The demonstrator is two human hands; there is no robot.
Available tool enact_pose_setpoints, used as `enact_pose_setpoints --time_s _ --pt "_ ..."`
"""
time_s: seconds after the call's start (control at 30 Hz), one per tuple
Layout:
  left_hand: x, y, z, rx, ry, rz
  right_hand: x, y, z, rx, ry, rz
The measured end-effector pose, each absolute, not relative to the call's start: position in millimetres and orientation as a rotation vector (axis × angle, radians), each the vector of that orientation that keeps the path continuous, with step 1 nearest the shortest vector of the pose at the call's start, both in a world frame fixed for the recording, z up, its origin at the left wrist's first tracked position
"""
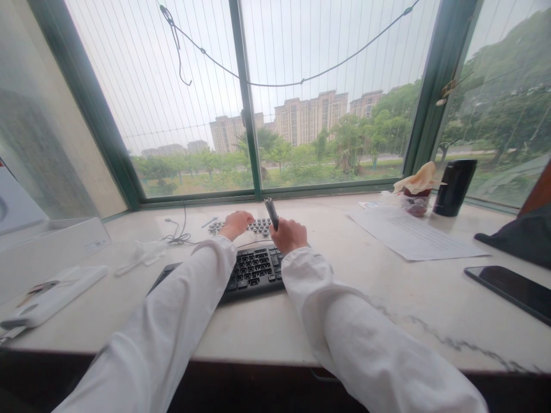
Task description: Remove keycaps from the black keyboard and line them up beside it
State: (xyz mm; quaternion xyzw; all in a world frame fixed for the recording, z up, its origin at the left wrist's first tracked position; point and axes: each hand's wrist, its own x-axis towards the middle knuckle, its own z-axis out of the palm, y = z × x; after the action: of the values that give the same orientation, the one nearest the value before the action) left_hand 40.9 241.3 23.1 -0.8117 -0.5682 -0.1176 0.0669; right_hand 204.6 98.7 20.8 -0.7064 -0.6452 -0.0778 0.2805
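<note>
A black keyboard (pixel 256 269) lies on the white counter, with many of its keycaps off and dark sockets showing. Behind it, loose keycaps (pixel 261 226) are spread in rows. Over the left part of these rows is my left hand (pixel 236 224), its fingers bent down; whatever they may hold is too small to make out. My right hand (pixel 290 235) is closed around a dark, narrow tool (pixel 271 213) that points up, just behind the keyboard's right part. White sleeves cover both forearms, and the left one hides part of the keyboard.
Printed sheets (pixel 408 232), a black cylinder (pixel 455 187) and a cup with a cloth (pixel 416 198) stand or lie at the right, with a phone (pixel 512 287) nearer. Left are a white box (pixel 55 246), a cable (pixel 177 237) and a white case (pixel 51 295).
</note>
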Motion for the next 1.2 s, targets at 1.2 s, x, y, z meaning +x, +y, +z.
enact_pose_setpoints --time_s 1.2 --pt "54 212 56 -2.424 -1.593 -0.261 201 95 26 -1.929 -1.744 -0.207"
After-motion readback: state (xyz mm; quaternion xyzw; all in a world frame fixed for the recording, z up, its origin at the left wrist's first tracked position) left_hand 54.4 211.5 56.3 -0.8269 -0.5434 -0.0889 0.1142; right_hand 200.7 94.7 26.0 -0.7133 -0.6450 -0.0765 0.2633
